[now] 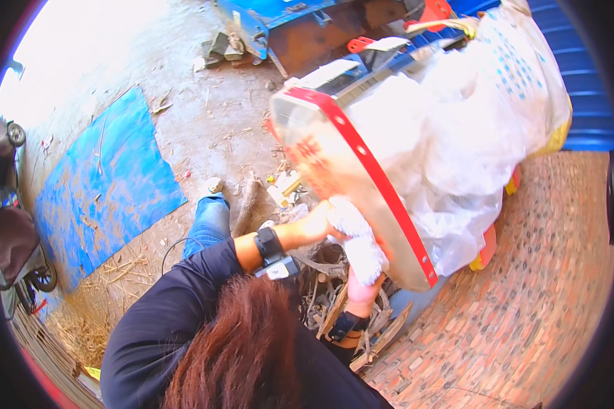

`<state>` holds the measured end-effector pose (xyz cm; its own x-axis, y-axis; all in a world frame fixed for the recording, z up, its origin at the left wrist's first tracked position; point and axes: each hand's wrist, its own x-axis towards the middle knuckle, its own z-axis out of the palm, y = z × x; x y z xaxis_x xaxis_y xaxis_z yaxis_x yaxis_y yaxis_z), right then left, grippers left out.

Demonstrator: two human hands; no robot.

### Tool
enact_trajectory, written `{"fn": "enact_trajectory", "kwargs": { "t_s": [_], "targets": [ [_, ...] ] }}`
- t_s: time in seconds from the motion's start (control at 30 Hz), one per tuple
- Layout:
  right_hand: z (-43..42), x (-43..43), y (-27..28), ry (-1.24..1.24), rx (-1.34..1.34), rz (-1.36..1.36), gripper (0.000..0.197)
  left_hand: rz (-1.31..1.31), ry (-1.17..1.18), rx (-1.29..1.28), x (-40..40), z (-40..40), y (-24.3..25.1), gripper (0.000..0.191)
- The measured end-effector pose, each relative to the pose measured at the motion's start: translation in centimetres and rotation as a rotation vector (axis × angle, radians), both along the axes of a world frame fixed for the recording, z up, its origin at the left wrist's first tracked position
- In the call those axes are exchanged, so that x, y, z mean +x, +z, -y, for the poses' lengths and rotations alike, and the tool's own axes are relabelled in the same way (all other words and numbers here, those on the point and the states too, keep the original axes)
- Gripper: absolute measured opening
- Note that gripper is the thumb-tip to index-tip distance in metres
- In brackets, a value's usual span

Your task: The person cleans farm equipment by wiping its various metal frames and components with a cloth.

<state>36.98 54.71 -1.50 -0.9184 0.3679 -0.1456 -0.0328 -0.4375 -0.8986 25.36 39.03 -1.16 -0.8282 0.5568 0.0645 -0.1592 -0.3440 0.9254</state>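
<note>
A white fluffy cloth [357, 243] is bunched between my two hands, against a cloudy translucent panel [312, 148] with a red strip [360, 151] full of holes along its edge. My left hand [320, 222] grips the upper end of the cloth. At its lower end, my right hand [363, 286] is closed on it, the fingers partly hidden by the cloth. Red writing shows on the panel. Behind the panel are large white plastic bags [440, 138].
Dry branches [332, 296] lie below my hands. To the right rises a brick wall [517, 286]. A blue sheet [112, 184] lies on the dirty floor at left, near a parked wheeled vehicle [13, 240]. A blue metal container [271, 15] and broken blocks [222, 48] are ahead.
</note>
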Motion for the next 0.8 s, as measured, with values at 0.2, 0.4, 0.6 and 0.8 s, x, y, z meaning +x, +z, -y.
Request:
{"fn": "enact_trajectory", "kwargs": {
  "t_s": [0.2, 0.4, 0.6, 0.8],
  "targets": [
    [11.4, -10.3, -1.8, 0.384, 0.001, 0.131, 0.052, 0.251, 0.335, 0.117, -6.0, 10.6, -3.7, 0.028],
    [18.4, -16.5, -7.6, 0.444, -0.521, 0.233, 0.04, 0.278, 0.55, 0.041, -10.8, 16.1, -6.0, 0.031],
    [13.4, -11.3, -9.7, 0.282, -0.963, 0.214, 0.037, 0.443, 0.396, 0.107, -7.2, 11.0, -7.8, 0.037],
    [3.8, -3.3, -7.7, 0.152, -0.692, 0.118, 0.044, 0.585, 0.077, 0.16, -0.1, 2.4, -8.0, 0.045]
  ]
}}
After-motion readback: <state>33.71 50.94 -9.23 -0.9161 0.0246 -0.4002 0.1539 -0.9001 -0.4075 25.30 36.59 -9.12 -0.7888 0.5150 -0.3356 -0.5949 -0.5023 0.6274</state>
